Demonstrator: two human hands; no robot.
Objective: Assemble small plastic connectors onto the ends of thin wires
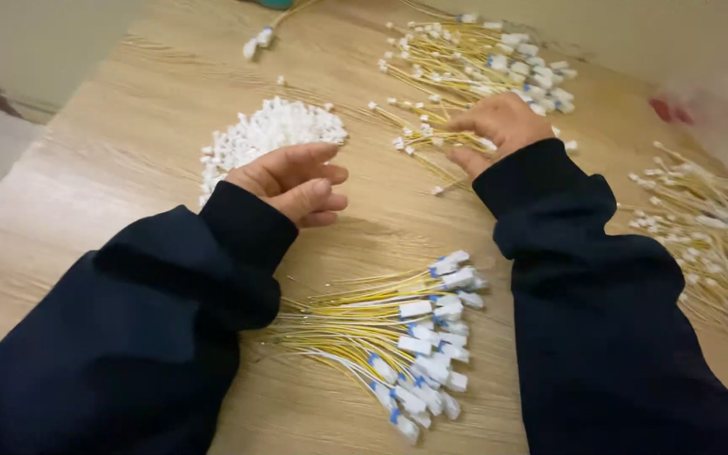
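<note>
1. Right hand (pixel 501 125), upper centre, grip closing on yellow wires (pixel 431 139) from the far pile (pixel 473 59).
2. Left hand (pixel 297 181) curled, holding nothing visible, beside white connector heap (pixel 267 131).
3. Finished-looking bundle (pixel 398 337) lies lower centre; loose piles remain on the counter (pixel 153 109).

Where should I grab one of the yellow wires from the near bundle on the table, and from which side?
Probably by a white connector of the near wire bundle, coming from the right. The connectors fan out apart at that end, while the thin yellow wires lie packed and flat, and their left ends run under the left sleeve.
</note>
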